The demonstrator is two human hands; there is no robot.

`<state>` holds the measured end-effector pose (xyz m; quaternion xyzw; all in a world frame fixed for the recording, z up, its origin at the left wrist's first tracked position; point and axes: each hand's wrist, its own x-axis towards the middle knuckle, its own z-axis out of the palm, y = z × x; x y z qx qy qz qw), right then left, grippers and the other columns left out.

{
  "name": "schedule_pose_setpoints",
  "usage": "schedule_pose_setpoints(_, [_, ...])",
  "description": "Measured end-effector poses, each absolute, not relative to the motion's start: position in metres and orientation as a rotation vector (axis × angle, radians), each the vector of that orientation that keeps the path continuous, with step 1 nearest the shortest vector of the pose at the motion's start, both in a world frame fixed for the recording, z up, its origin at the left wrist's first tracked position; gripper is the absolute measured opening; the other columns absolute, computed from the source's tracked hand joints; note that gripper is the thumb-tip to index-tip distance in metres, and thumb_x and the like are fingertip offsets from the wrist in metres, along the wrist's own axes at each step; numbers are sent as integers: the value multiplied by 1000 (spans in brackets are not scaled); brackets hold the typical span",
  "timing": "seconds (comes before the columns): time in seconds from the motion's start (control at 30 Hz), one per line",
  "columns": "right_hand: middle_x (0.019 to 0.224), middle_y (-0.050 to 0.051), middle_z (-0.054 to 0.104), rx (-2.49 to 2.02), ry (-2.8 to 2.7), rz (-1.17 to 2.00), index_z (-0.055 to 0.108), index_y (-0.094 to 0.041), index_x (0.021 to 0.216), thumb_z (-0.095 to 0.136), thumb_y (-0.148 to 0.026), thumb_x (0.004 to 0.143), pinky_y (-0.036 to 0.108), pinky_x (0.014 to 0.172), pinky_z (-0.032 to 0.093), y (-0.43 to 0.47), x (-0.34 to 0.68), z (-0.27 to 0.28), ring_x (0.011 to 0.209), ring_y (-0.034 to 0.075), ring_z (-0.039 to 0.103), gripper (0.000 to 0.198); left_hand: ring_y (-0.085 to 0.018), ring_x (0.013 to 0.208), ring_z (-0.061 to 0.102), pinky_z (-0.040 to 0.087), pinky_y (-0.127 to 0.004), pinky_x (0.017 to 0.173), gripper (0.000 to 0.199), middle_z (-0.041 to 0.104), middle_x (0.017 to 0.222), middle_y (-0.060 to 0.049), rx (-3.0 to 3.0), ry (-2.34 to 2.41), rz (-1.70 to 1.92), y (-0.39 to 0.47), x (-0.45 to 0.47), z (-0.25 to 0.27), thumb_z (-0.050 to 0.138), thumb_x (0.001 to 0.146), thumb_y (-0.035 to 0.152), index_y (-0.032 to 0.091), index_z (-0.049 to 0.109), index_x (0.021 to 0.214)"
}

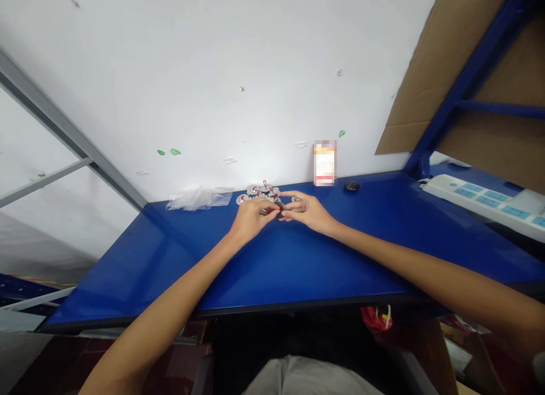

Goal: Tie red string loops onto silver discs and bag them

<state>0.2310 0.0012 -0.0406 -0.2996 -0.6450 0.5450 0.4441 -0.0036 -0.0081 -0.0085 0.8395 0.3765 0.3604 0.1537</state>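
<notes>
In the head view, the left hand [252,217] and right hand [314,213] have their fingers pinched on a small red-corded disc [279,206], over the worktop [272,270], just before grey discs [254,189] with red loops.

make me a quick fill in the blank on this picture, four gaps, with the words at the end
1. The left hand and right hand meet by grey discs with ____ loops.
2. Seen from the wearer's side, the clear bags lie to the ____ of the discs.
3. The tabletop is coloured ____.
4. The white power strip is near the table's ____ end.

Missing words: red; left; blue; right.
</notes>
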Motion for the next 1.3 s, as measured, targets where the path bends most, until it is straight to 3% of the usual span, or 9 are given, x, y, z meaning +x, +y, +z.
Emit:
schedule_pose_setpoints(0.2, [108,11,86,-754,-1545,1402,76,-20,133,95,-45,78,48,93,71,5,229,-46,98,31,85,63,-21,84,75,58,-35,82,18,83,105,-6,2465,1164,1014,-7,-3,-17,66,103,32,25,83,107])
schedule_pose_setpoints(0.43, [111,10,86,-764,-1590,1352,83,-21,124,96,-45,76,48,94,71,2,227,-43,97,30,85,56,-21,81,72,53,-33,76,11,79,97,-6,2508,1229,994,-11,0,-18,70,98,25,23,81,95])
schedule_pose_setpoints(0.7, [113,8,84,-721,-1646,1279,86,-25,123,84,-55,88,50,96,71,2,228,-42,96,28,85,46,-21,83,73,56,-35,79,12,81,94,-4,2451,1310,1098,-16,5,-15,70,94,21,24,79,88])
schedule_pose_setpoints(0.8, [111,7,84,-736,-1658,1193,87,-25,118,86,-55,86,48,92,71,2,230,-42,92,27,84,44,-22,79,74,62,-34,69,7,81,88,-3,2112,1233,1113,-16,8,-16,76,92,28,24,81,89])
schedule_pose_setpoints(0.93, [107,6,84,-717,-1722,1041,88,-26,115,83,-52,91,42,90,70,-1,234,-36,91,25,82,36,-21,72,74,63,-30,53,24,80,84,-7,1689,1086,1071,-14,11,-16,88,82,41,19,83,92])
schedule_pose_setpoints(1.13, [104,6,85,-658,-2000,544,87,-29,119,72,-37,103,36,86,64,0,239,-34,93,23,79,22,-16,61,70,63,-28,56,29,77,74,-5,1581,1137,1047,-16,12,-12,93,75,42,16,82,81])
schedule_pose_setpoints(1.3, [112,5,85,-580,-2076,314,85,-31,123,70,-28,106,37,91,63,1,243,-32,99,24,79,23,-17,70,74,64,-28,61,37,79,84,-7,1463,1031,1054,-17,10,-13,96,72,45,15,81,87])
